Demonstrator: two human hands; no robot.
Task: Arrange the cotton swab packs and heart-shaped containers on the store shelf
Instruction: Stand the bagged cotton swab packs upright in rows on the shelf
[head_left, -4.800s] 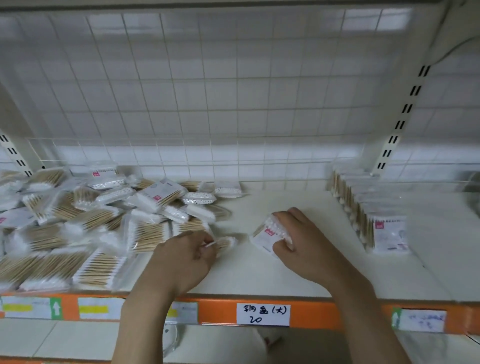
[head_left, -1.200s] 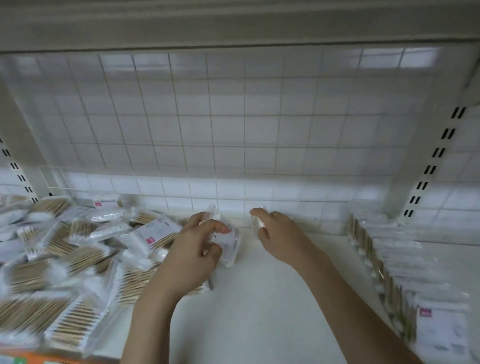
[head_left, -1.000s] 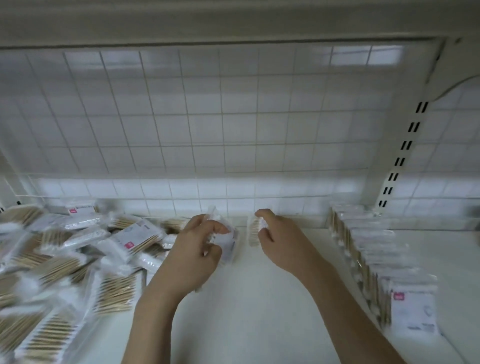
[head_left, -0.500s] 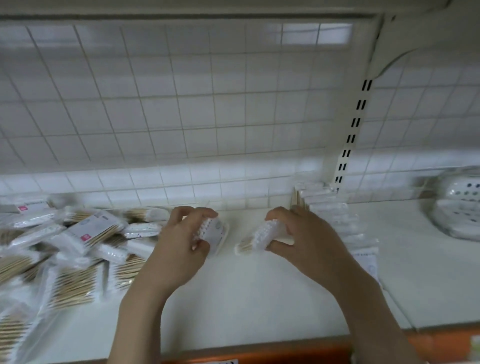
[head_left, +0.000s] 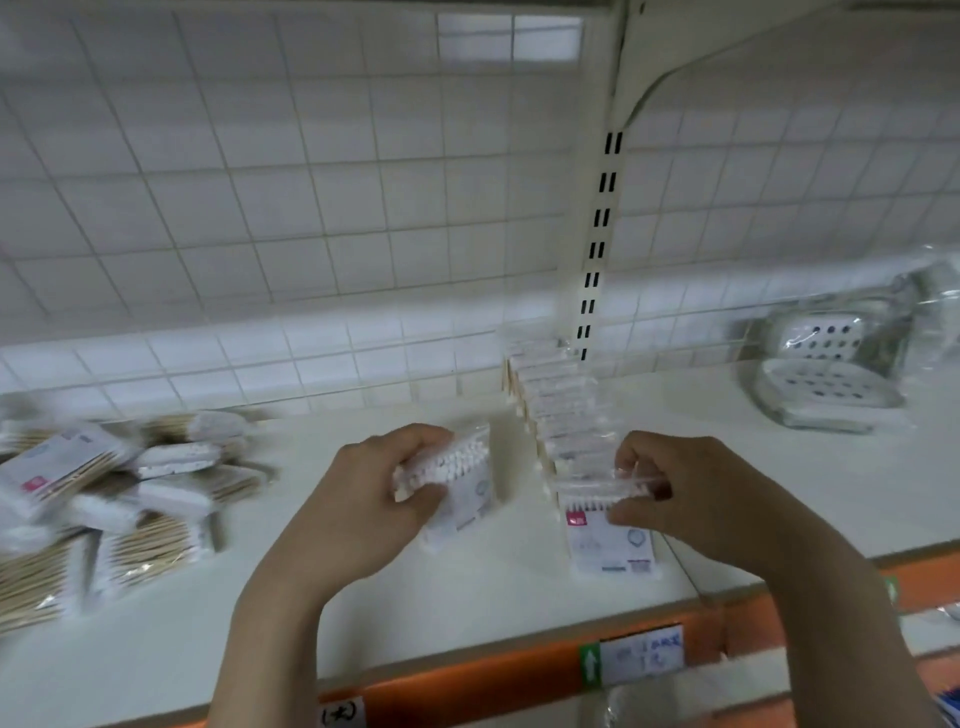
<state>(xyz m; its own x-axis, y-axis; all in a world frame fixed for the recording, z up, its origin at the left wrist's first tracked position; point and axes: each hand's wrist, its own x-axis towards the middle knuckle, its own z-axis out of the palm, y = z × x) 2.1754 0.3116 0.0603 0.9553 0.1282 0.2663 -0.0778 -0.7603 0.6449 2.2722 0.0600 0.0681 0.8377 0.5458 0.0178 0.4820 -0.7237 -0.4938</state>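
Two cotton swab packs are up as I watch: my right hand (head_left: 696, 499) pinches the front pack (head_left: 608, 525) of the upright row (head_left: 561, 410), while my left hand (head_left: 363, 499) grips a spare pack (head_left: 457, 483) just left of it, above the shelf (head_left: 467, 597).

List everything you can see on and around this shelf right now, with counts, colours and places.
loose swab packs: a jumbled pile, count unclear, clear with tan sticks and white tips, shelf left.
standing row of packs: one neat row, white, centre-right, running back to the wall.
held packs: two, white, one in each hand.
boxed containers: clear wrap, white with dark dots, far right; blurred, count unclear.
shelf: white, orange front edge.
price labels: white, on the edge.
upright: white, slotted.
left hand: grips a pack.
right hand: pinches the front pack.
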